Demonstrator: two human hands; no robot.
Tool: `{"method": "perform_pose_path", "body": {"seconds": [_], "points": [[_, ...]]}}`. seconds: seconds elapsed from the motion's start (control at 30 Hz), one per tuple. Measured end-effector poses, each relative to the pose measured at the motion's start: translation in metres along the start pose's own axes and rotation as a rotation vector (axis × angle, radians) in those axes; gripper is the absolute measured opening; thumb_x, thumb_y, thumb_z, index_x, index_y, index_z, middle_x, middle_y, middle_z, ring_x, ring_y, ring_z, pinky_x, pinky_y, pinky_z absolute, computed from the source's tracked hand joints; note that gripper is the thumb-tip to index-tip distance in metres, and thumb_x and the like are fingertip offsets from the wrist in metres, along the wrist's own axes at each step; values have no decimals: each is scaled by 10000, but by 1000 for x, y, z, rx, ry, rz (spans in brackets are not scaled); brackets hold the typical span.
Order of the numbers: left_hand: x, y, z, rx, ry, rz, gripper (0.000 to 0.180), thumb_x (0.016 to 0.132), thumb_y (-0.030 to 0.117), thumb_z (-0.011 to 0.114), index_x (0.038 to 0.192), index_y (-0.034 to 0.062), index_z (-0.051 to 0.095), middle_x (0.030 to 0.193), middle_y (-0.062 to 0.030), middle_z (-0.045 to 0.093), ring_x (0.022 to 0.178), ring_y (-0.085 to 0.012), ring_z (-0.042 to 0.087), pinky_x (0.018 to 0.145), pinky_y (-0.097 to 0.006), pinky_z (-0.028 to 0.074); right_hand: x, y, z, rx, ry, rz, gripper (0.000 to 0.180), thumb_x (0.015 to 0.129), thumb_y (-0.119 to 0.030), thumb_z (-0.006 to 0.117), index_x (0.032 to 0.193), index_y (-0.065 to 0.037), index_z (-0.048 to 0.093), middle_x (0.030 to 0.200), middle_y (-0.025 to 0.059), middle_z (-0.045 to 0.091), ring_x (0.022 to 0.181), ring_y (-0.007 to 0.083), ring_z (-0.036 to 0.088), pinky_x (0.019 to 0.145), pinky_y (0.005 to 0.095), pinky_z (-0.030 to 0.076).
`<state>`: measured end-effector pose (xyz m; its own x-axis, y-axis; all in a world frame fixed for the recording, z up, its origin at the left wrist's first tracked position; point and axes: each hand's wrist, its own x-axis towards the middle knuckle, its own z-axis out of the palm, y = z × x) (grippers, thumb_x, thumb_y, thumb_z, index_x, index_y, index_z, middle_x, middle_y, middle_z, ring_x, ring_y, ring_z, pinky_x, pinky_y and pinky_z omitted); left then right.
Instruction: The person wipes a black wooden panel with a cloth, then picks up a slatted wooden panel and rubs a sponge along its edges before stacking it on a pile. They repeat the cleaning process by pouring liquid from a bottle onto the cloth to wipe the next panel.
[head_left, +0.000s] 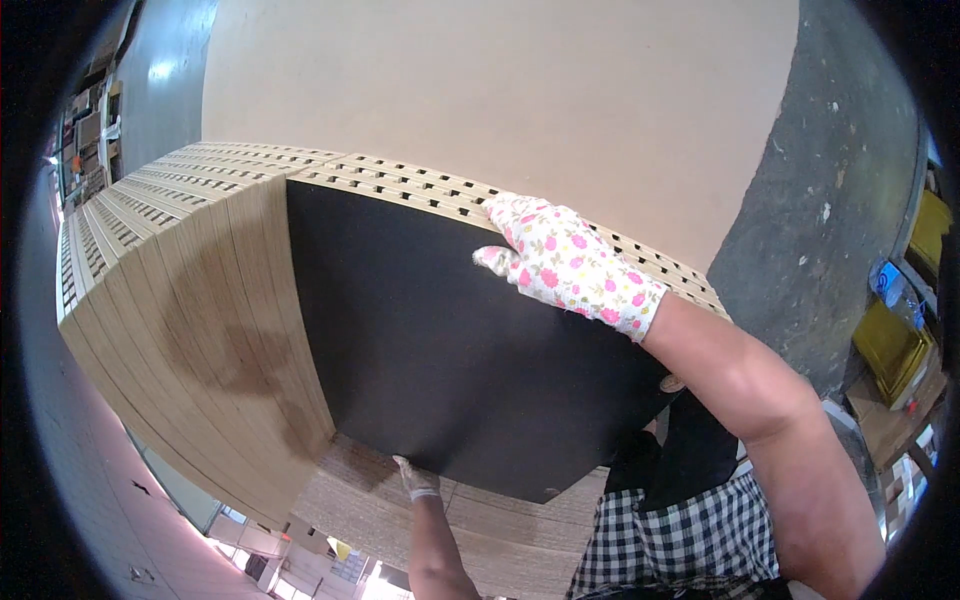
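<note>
A large black-faced panel (450, 330) stands tilted on edge in front of me, with rows of slots along its pale top edge. My right hand (570, 255), in a white glove with pink flowers, grips that top edge. Its fingers reach over the slots and the thumb lies toward the black face. Lower down, my left hand (422, 482), in a pale glove, is at the panel's bottom edge and appears closed on it, its fingers partly hidden. To the left, a row of similar boards (190, 330) stands packed upright, their slotted edges facing up.
Beyond the panel lies a broad tan sheet (500, 80) on a worn grey floor (830, 190). Stacked boards (480, 525) lie low, below the panel. Over on the right are yellow items (890, 345) and a plastic bottle (900, 300). A black-and-white checked apron (700, 530) hangs close to the panel.
</note>
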<state>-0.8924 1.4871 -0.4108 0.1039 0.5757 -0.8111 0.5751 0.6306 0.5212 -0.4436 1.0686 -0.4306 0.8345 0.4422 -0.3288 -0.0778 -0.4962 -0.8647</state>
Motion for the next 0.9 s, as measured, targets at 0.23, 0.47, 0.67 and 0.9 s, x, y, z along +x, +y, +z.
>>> {"method": "perform_pose_path", "body": {"seconds": [0.23, 0.47, 0.67, 0.9], "points": [[-4, 1, 4, 67, 28, 15, 730, 866, 612, 420, 1379, 96, 361, 1416, -82, 367, 1253, -324, 370, 1075, -462, 276, -1, -11, -18, 5, -160, 125, 517, 881, -351, 538, 1203, 51, 492, 1211, 233, 524, 1140, 346, 493, 975, 375, 392], [-14, 10, 21, 159, -68, 16, 776, 844, 656, 402, 1390, 107, 344, 1428, -93, 344, 1270, -325, 352, 1074, -480, 277, 1, -6, -15, -6, -148, 140, 501, 856, -397, 570, 1076, 52, 533, 1076, 216, 585, 1021, 362, 557, 886, 413, 435], [-1, 33, 23, 19, -96, -76, 857, 794, 725, 397, 1411, 137, 309, 1450, -81, 308, 1292, -326, 325, 1085, -488, 259, 39, -16, -31, -78, -394, 169, 611, 693, -540, 699, 941, 1, 556, 892, 186, 628, 956, 334, 589, 790, 412, 469], [-10, 35, 59, -2, -3, -148, 912, 776, 759, 372, 1448, 163, 215, 1491, -88, 216, 1332, -359, 248, 1090, -526, 210, 39, 1, -15, -97, -257, 109, 634, 626, -582, 732, 889, -30, 563, 791, 135, 616, 848, 311, 595, 748, 405, 478]]}}
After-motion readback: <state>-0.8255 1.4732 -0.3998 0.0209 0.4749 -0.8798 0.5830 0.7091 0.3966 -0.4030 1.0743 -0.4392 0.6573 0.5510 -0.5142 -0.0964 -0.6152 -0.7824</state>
